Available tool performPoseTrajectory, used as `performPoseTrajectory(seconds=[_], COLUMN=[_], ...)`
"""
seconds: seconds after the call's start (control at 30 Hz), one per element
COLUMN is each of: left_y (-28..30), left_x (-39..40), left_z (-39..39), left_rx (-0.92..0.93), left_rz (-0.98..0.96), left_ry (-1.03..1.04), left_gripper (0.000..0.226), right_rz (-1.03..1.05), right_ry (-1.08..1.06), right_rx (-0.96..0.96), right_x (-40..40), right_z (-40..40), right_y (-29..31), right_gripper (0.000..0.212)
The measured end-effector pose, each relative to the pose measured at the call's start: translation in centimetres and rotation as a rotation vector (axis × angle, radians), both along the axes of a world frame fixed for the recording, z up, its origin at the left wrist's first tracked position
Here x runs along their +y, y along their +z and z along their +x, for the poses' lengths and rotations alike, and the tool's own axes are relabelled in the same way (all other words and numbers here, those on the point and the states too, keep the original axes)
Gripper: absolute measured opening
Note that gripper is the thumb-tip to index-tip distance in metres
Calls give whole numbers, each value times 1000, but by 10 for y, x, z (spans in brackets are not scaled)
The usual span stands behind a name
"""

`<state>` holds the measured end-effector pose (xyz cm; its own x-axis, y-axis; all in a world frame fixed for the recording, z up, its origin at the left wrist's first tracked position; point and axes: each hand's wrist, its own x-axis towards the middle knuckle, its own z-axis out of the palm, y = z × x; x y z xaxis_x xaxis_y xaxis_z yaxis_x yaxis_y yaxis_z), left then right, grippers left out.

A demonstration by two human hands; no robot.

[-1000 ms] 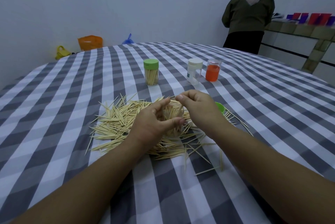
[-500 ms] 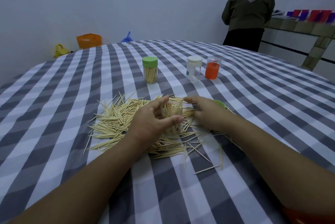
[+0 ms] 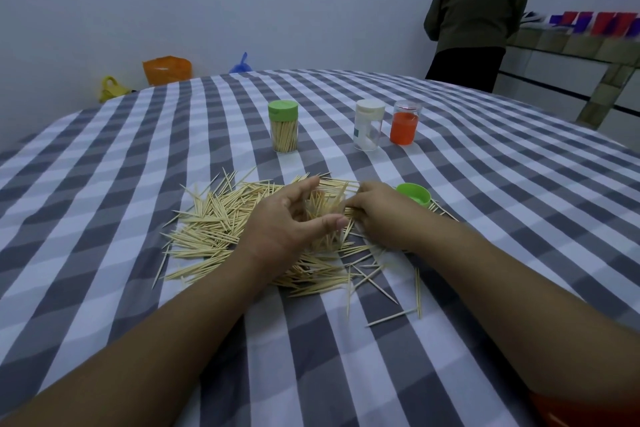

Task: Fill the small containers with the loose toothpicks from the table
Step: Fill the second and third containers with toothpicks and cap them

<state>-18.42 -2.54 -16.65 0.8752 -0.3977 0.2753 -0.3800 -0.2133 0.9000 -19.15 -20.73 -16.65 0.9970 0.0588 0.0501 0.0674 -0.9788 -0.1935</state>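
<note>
loose toothpicks (image 3: pixel 221 222) heaped flat on the checked tablecloth (image 3: pixel 104 184), long axes fanned every way, most tips aimed off toward the far left of the heap. at the heap's right end, an open clear container (image 3: pixel 323 219) standing upright, crammed with toothpicks pointing up and tilted slightly right. left hand (image 3: pixel 287 219) curled round that container, thumb at the near side, fingers at the far side, forearm stretched low across the heap. right hand (image 3: pixel 377 212) palm down just right of the container, fingertips pinching a small bundle lying roughly level and pointing left toward the container mouth. green cap (image 3: pixel 414 193) just behind the right hand. beyond the heap, well apart from it: green-lidded container (image 3: pixel 283 125) full of upright toothpicks, white-lidded container (image 3: pixel 369 123), orange container (image 3: pixel 405 122).
</note>
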Motion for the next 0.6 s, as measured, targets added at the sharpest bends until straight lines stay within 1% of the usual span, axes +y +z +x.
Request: performPoseTrajectory(seconds=[0.1, 0.23, 0.3, 0.4, 0.47, 0.53, 0.6], left_y=[-1, 0, -1, 0, 0, 1, 1], left_x=[0, 0, 0, -1, -1, -1, 0], left_z=[0, 0, 0, 0, 0, -1, -1], left_rx=[12, 3, 12, 18, 17, 23, 21], left_rz=[-4, 9, 0, -10, -7, 1, -2], left_ry=[-14, -7, -7, -10, -4, -2, -3], left_gripper=[91, 90, 90, 89, 87, 88, 85], right_rz=[-47, -65, -114, -204, -230, -224, -130], right_ry=[-33, -12, -27, -66, -101, -168, -237], right_rx=[-48, -74, -68, -88, -68, 7, 53], right_x=[2, 5, 6, 5, 4, 4, 4], right_z=[1, -2, -2, -3, -3, -3, -3], right_y=[-1, -4, -4, -3, 2, 11, 20], right_gripper=[32, 47, 42, 27, 26, 31, 27])
